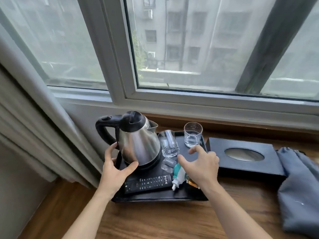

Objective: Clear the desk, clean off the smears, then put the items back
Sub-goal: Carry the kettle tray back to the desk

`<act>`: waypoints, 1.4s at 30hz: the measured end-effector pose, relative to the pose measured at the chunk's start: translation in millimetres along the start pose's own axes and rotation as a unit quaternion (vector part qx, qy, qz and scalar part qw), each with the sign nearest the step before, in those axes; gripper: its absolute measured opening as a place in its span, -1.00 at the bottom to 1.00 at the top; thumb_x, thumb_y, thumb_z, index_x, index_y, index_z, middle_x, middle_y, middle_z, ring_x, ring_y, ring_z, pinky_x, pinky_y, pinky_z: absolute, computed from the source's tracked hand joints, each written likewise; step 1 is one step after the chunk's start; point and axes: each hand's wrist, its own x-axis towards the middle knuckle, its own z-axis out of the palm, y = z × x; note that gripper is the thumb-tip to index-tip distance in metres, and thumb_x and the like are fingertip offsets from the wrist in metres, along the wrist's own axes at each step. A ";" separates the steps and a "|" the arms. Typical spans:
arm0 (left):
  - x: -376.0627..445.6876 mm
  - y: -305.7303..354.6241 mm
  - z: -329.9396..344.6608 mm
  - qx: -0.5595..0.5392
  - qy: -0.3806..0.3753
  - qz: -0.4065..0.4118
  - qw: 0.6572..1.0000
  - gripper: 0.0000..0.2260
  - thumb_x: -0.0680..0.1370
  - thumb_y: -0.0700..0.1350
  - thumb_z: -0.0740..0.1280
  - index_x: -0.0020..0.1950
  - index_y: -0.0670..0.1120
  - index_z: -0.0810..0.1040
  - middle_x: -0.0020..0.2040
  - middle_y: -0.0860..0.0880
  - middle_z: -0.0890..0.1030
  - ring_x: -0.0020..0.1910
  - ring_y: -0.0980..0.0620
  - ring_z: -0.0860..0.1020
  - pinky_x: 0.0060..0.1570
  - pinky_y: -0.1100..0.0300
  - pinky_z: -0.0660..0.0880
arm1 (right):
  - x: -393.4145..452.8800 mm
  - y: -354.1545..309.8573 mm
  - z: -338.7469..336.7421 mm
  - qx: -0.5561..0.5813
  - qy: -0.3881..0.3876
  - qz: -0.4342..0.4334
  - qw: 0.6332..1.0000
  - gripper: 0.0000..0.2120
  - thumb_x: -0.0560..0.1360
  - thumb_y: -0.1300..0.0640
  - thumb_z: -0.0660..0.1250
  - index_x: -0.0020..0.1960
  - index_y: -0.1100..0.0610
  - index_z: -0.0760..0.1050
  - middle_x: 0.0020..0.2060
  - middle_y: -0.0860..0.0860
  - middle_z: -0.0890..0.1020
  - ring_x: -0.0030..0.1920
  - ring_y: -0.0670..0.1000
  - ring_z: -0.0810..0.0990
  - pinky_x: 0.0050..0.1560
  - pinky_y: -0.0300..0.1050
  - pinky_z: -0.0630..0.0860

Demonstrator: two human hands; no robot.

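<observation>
Wood-grain surface [172,219] runs beneath a wide window [189,49], with a pale curtain [34,126] hanging beyond the left hand. From the head view, a black rectangular tray [155,197] sits on the surface in front of both hands. The left hand [114,171] rests at the tray's left edge, thumb and fingers spread and curving round the base of a stainless steel electric kettle with a black lid and handle [138,142] — whether it actually grips the kettle or the tray edge I cannot tell. The right hand [202,164] hovers over the tray's right part, fingers spread and relaxed, holding nothing. Between the hands lie a black remote control [148,183] and a white and teal tube [177,176], the tube just beside the right thumb. A clear drinking glass [168,144] stands touching the kettle, and a second clear glass [193,134] stands just beyond the right fingertips. Right of the right hand sits a black tissue box with an oval opening [245,156] — beyond it, a grey fabric bag [300,195].
</observation>
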 end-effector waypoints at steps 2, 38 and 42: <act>17.8 -3.0 -5.2 0.002 -0.018 -0.003 1.000 -0.14 0.31 0.03 0.72 0.42 0.43 0.29 0.36 -0.09 0.51 0.41 -0.05 0.43 0.45 -0.20 0.41 | -0.4 -5.0 10.6 0.015 -0.007 0.025 1.000 -0.65 0.35 -0.34 0.42 -0.03 -0.17 0.46 -0.05 0.03 0.42 0.09 0.08 0.32 0.09 -0.01 0.40; 93.2 -3.4 14.9 0.037 -0.101 0.034 0.994 -0.13 0.39 0.06 0.66 0.51 0.31 0.19 0.45 0.04 0.45 0.36 0.14 0.35 0.34 0.11 0.32 | 45.5 -9.0 59.5 0.055 0.024 0.116 0.991 -0.70 0.36 -0.24 0.45 -0.06 -0.09 0.49 0.11 0.16 0.47 0.25 0.21 0.35 0.23 0.08 0.37; 92.2 -2.0 12.9 0.039 -0.113 0.032 0.992 -0.14 0.41 0.06 0.66 0.52 0.31 0.18 0.48 0.05 0.44 0.37 0.11 0.37 0.37 0.07 0.35 | 43.1 -7.3 59.5 0.055 0.020 0.109 0.992 -0.69 0.37 -0.23 0.45 -0.03 -0.09 0.49 0.11 0.14 0.47 0.27 0.20 0.35 0.25 0.07 0.35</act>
